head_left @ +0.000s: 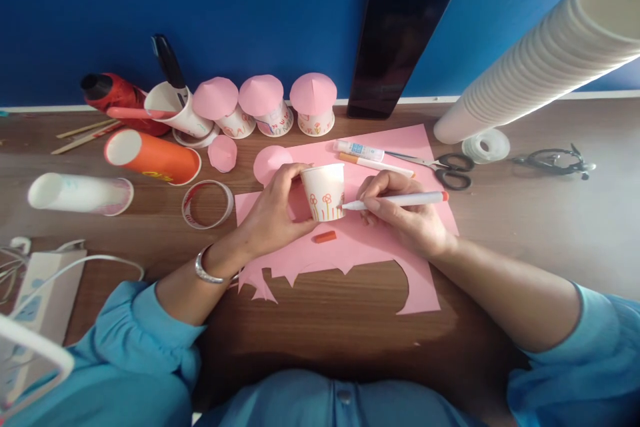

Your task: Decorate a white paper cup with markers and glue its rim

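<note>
My left hand [274,210] grips a small white paper cup [325,191] that stands upside down over the pink paper sheet [350,247]; red flowers are drawn on its side. My right hand [400,210] pinches a white marker [400,201] with a red end, and its tip touches the cup's lower right edge. The marker's orange cap [325,237] lies on the pink sheet just below the cup. A pink paper cone [270,161] rests behind my left hand.
Three decorated cups with pink cone tops [265,107] line the blue wall, beside a dark phone [397,40]. Scissors [445,167], a glue tube [359,150], a tape roll [486,145], a tall cup stack [545,47], an orange cup stack [153,157] and a cut cup ring [207,203] lie around.
</note>
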A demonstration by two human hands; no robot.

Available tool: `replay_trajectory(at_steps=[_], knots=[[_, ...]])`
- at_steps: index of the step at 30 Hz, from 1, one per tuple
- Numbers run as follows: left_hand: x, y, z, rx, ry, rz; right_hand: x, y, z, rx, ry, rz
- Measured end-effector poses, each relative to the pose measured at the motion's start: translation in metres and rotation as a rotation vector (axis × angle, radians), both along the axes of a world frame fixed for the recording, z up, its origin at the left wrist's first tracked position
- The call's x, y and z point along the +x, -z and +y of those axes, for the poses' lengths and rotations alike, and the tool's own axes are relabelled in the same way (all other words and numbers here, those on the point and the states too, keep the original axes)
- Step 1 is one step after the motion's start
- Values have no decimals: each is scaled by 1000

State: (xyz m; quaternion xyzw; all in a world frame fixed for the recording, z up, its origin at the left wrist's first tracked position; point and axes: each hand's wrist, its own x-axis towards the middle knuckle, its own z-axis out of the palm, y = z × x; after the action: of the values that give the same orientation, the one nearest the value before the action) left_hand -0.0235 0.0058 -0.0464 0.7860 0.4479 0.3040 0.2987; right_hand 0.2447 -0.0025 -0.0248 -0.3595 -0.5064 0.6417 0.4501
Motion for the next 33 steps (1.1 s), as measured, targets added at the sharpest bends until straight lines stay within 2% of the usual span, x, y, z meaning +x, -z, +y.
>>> replay_trajectory(at_steps=[33], knots=[[0,-2,0,21,-2,37,0,0,-1,33,34,-54]])
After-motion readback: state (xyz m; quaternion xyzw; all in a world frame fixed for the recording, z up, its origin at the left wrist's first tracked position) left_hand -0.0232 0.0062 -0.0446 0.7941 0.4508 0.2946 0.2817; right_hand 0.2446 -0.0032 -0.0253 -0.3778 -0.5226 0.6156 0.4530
